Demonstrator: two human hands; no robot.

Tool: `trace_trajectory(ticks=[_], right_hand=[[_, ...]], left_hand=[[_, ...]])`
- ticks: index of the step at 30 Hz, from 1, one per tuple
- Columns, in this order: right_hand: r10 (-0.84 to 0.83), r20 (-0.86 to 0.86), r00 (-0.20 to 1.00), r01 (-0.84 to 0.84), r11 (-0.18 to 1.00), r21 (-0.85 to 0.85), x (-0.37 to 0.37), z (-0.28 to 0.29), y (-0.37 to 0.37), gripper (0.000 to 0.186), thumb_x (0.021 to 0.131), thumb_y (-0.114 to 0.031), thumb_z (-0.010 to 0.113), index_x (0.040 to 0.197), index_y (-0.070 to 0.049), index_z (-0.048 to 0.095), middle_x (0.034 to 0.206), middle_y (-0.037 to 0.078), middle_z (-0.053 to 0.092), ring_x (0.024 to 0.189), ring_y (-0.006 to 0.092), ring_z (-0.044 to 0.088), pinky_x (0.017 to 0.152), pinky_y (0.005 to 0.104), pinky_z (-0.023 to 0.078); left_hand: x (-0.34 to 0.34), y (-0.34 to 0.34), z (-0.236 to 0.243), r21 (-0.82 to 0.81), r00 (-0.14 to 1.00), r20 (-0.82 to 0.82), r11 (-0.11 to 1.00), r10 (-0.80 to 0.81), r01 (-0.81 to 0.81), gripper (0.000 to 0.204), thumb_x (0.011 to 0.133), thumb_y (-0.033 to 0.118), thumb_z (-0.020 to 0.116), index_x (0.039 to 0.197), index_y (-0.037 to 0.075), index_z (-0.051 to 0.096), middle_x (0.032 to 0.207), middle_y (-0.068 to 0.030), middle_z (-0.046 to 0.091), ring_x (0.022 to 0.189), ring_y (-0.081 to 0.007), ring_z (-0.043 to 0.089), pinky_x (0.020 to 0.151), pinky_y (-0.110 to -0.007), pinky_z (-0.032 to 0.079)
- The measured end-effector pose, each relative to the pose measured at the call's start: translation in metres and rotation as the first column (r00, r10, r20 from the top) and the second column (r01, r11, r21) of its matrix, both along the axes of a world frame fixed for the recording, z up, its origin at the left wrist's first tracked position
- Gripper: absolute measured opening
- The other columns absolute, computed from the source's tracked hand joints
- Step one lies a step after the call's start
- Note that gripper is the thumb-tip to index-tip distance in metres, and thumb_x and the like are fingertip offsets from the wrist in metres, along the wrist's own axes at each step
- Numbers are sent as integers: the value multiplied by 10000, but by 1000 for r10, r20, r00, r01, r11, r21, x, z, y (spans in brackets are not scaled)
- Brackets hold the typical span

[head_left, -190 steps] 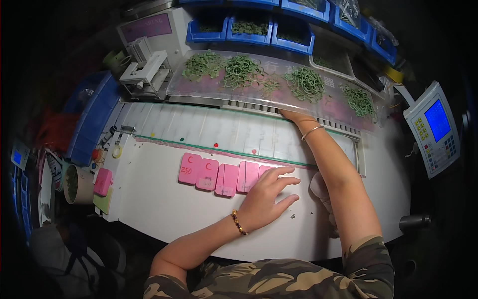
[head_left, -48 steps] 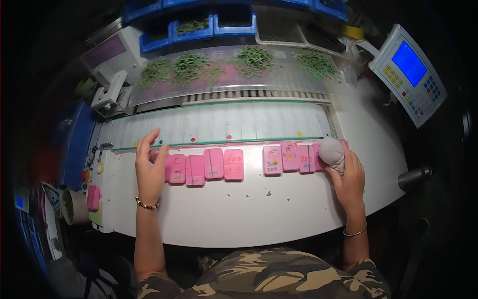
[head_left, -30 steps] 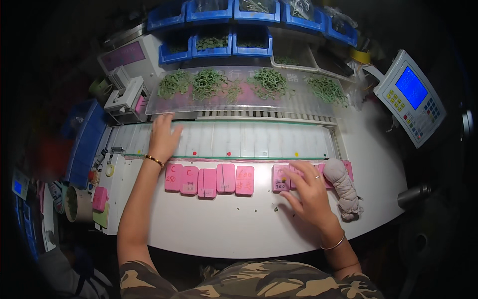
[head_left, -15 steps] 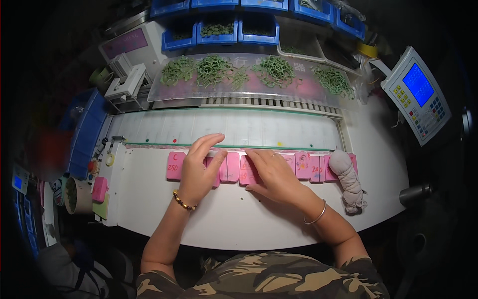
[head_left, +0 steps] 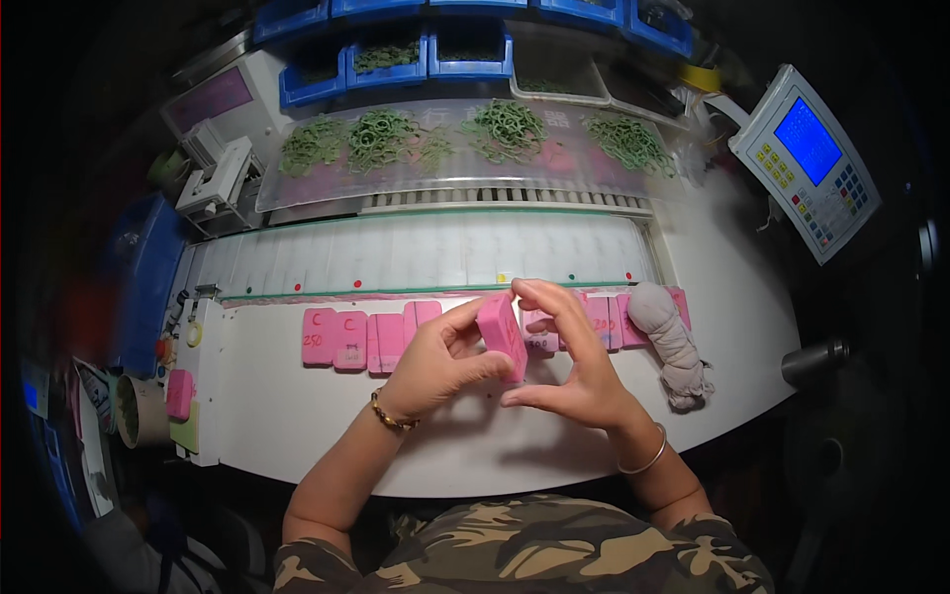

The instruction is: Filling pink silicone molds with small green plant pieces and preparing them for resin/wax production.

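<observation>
My left hand (head_left: 435, 361) grips a pink mould block (head_left: 503, 337), thumb on its near side, and holds it tilted up above the white table (head_left: 426, 465). The far fingers of this hand are partly hidden behind the block. My right hand (head_left: 589, 386) curves around the block's right side with thumb and fingers apart. Its index fingertip is by the block's top corner; contact cannot be made out. A row of similar pink blocks with handwritten marks (head_left: 319, 337) lies to the left, and more pink blocks (head_left: 604, 322) lie behind my right hand.
A rolled grey cloth (head_left: 673, 346) rests on the row's right end. Beyond is a long glass-edged track (head_left: 426, 247), then a clear tray (head_left: 297, 193) with green ring-shaped pieces. A control panel (head_left: 816, 148) stands at right, blue bins (head_left: 470, 69) at the back, a dark cylinder (head_left: 816, 363) lower right.
Both hands were low over the row of pink blocks; now my left hand has one block lifted and tilted, with my right hand around it. The whole view has shifted slightly.
</observation>
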State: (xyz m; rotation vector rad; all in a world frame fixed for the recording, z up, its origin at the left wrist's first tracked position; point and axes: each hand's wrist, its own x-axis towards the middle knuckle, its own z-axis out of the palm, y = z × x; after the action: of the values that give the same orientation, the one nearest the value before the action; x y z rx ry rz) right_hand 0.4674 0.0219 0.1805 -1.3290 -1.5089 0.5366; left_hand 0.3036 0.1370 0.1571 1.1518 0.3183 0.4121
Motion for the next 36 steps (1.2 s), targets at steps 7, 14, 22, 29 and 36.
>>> trace_trajectory(ticks=[7, 14, 22, 29, 36], right_hand=[[-44, 42, 998, 43, 999, 19, -7, -7, -5, 539, 778, -136, 771, 1244, -35, 519, 1182, 139, 561, 1026, 270, 592, 835, 360, 518], [-16, -153, 988, 3, 996, -85, 8, -10, -9, 495, 881, -58, 651, 1339, -17, 468, 1232, 139, 561, 1078, 228, 600, 873, 315, 522], [-154, 77, 985, 138, 972, 188, -14, -3, -2, 360, 777, -118, 756, 1092, -62, 589, 1038, 98, 519, 949, 221, 516, 855, 335, 474], [90, 222, 971, -120, 985, 125, -37, -11, -3, 302, 755, -192, 772, 1010, -67, 668, 997, 70, 583, 915, 266, 529, 793, 353, 464], [-29, -50, 998, 36, 989, 144, -24, 2, 1, 208, 820, 7, 680, 1024, -34, 667, 967, 108, 597, 775, 219, 610, 628, 294, 510]], left_hand=[[2, 1, 6, 390, 995, -85, 918, -43, 73, 753, 769, 70, 779, 1435, 38, 428, 1150, -43, 463, 1198, -191, 484, 1016, -342, 439], [-1, 8, 2, 486, 999, -34, 873, -25, 39, 751, 787, -22, 730, 1455, 55, 394, 1209, -53, 405, 1158, -160, 485, 1045, -309, 425], [18, -10, -1, -311, 935, 286, 943, 209, -116, 524, 897, 197, 695, 1297, 65, 383, 1115, -133, 585, 1065, -183, 575, 897, -296, 488], [8, 4, -16, -578, 933, 289, 816, 214, -8, 248, 944, 290, 621, 932, 94, 469, 906, -130, 607, 726, -195, 604, 642, -299, 525], [10, 2, -23, -589, 919, 282, 806, 276, -60, 172, 807, 141, 607, 724, 92, 465, 807, -68, 547, 699, -181, 538, 676, -337, 489]])
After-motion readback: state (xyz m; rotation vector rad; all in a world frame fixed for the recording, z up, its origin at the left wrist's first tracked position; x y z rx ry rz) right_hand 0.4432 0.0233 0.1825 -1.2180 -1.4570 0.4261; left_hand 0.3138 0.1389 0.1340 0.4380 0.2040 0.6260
